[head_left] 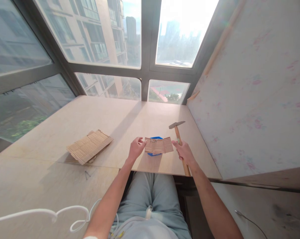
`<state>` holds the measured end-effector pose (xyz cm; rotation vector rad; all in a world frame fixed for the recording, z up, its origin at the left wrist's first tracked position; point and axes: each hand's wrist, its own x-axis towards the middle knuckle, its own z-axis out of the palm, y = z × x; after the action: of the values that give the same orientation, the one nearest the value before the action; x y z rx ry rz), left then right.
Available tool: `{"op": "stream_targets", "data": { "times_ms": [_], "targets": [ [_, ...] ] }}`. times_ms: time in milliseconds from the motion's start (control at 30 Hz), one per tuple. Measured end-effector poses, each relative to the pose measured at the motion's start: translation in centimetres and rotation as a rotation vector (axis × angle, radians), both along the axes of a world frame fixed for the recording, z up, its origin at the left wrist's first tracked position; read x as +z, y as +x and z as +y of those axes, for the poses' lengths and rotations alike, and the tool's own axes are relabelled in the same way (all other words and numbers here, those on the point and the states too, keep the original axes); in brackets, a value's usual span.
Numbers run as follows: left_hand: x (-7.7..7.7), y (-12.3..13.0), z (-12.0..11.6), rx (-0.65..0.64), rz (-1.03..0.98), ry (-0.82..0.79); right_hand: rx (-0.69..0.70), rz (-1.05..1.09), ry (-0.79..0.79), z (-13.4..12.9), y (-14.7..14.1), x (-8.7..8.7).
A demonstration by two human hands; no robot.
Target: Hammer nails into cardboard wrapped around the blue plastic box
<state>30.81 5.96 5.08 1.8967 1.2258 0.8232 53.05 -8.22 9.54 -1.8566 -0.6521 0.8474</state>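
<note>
A small piece of corrugated cardboard [162,146] lies across a blue plastic basket [156,137], which shows only at its far and near edges. Several thin metal nails [153,141] are on the cardboard near its far edge. My left hand [136,148] pinches the cardboard's left edge between thumb and fingers. In my right hand [186,153] is a hammer [178,132], gripped round its wooden handle with the metal head pointing away from me. That hand's thumb side is close to the cardboard's right edge; whether it touches, I cannot tell.
A stack of corrugated cardboard [90,146] lies on the wooden tabletop [110,113] to the left. Nearer me are a bent thin wire-like piece [87,175] and a white cable [40,210]. Windows stand beyond the table, and a floral-papered wall [252,99] borders its right side.
</note>
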Motion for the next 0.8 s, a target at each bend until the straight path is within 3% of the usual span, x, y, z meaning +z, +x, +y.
{"op": "stream_targets", "data": {
  "times_ms": [300,400,633,800],
  "targets": [
    [-0.5,1.2,-0.1,-0.031,-0.138,-0.298,0.048,0.253,0.014,-0.1,-0.6,-1.5],
    [-0.3,1.4,-0.3,-0.032,-0.221,-0.373,0.053,0.283,0.043,0.2,-0.7,-1.1],
    [-0.1,2.4,-0.4,-0.014,-0.304,-0.389,0.032,0.279,0.094,0.9,0.4,1.1],
    [-0.1,3.1,-0.3,-0.007,-0.398,-0.401,0.012,0.26,0.095,0.8,1.0,1.6]
  ]
}}
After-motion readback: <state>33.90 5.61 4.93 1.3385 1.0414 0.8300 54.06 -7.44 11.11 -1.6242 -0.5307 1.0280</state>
